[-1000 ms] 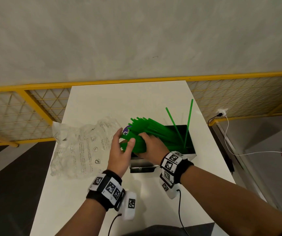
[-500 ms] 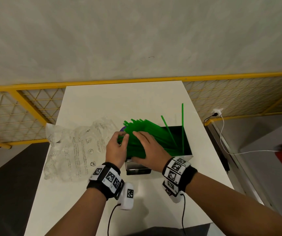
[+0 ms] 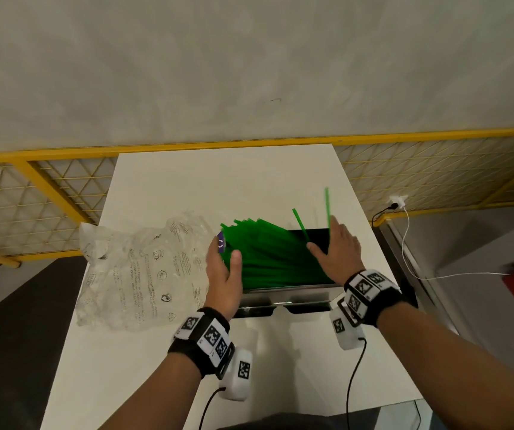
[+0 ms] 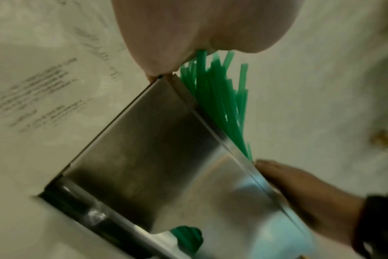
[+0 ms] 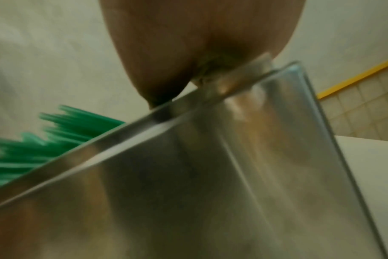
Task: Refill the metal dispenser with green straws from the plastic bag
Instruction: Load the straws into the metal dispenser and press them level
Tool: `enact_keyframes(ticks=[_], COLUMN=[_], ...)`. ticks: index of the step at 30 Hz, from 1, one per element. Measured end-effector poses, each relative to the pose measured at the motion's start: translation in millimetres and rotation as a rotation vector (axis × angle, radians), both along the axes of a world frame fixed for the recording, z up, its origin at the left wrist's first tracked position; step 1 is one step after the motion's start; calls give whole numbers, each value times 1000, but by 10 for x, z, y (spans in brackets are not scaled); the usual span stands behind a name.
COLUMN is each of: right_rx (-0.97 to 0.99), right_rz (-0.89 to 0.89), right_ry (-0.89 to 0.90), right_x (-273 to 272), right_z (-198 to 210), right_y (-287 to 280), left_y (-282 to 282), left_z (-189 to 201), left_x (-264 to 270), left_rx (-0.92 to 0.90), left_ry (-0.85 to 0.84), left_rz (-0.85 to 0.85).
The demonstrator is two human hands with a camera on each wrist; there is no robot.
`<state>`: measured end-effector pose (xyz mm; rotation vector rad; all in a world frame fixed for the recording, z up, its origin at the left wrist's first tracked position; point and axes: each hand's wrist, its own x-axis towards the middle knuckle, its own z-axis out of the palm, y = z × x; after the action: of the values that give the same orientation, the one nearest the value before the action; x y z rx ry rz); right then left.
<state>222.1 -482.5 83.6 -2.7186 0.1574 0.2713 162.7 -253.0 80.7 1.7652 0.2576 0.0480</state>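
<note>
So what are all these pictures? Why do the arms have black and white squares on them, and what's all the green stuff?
No machine here: these are a person's two arms. The checkered squares are on bands that carry small cameras. The big picture comes from a camera on the person's head, looking down at a white table. The two blurry close-ups come from the wrist cameras.

The green stuff is a pile of green straws sitting in a shiny metal dispenser. Many stick out over its left edge, and two stand up at the back. The left hand presses flat against the sticking-out ends. The right hand is open at the box's right end. Neither hand grips anything. Left of the box lies a crumpled clear plastic bag.
</note>
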Motion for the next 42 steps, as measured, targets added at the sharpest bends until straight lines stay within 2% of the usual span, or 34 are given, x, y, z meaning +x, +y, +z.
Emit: enact_keyframes(ticks=[2,5,9,12,14,16,18,20,26,31,35,39,42], right_rx=[-31,20,305,387,336,152,-20,-107,83,-72,-85,-144,-196], right_rz=[144,325,428,436,437,451,453,456,387,421,461,479,482], right_ry=[20,-20,140,121,120,160,162,144,185,113,21,27,134], right_x=[22,-50,-167,-190,-189,-176,-145,-101,19,26,25,6,-24], right_z=[0,23,34,40,22,-4,-21,-27,-45,-25,132,182,104], right_y=[79,242,389,340,308,357,459,557,635,635,566,621,703], left_y=[-11,34,113,155,162,130,73,53,57,-9,-91,-117,1], left_z=[-23,-81,-64,28,77,119,140,119,46,83,158,152,-18], left_x=[-64,-15,54,48,46,49,26,16,41,61,60,104,123], left_rx=[91,197,93,-80,-153,-228,-193,-111,37,51,-22,-100,85], left_ry=[-25,-11,18,25,2,19,41,16,7,-59,-123,-48,11], left_rz=[-153,-216,-104,-20,-1,-67,-152,-168,-101,-32,-26,24,-79])
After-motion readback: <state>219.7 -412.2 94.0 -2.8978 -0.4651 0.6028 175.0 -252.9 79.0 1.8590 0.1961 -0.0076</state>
